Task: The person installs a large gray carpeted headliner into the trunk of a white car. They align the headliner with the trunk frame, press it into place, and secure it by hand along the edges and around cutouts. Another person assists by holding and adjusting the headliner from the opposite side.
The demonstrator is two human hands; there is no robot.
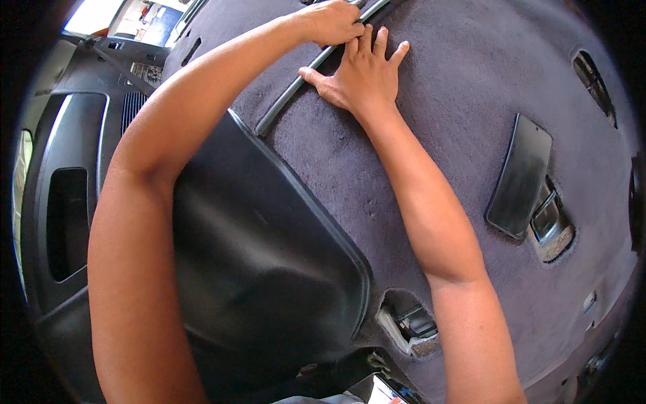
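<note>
A long, narrow dark grey strip (286, 101) slants across the purple-grey carpet (431, 87), from the edge of a black panel up to the top of the picture. My left hand (333, 22) is at the strip's upper part, fingers curled and closed against it; their tips are partly hidden. Just below, my right hand (367, 74) lies on the carpet with fingers spread. Its thumb reaches over to the strip, and its index finger comes close to my left fingers. A dark gap shows beside the strip, between the thumb and the fingers.
The black panel (269, 236) with a raised piped edge lies under my left arm. A dark phone (521, 176) rests on the carpet at right, beside a cut-out (555, 229). Another cut-out (407, 322) is near my right forearm. A vehicle door (74, 195) stands at left.
</note>
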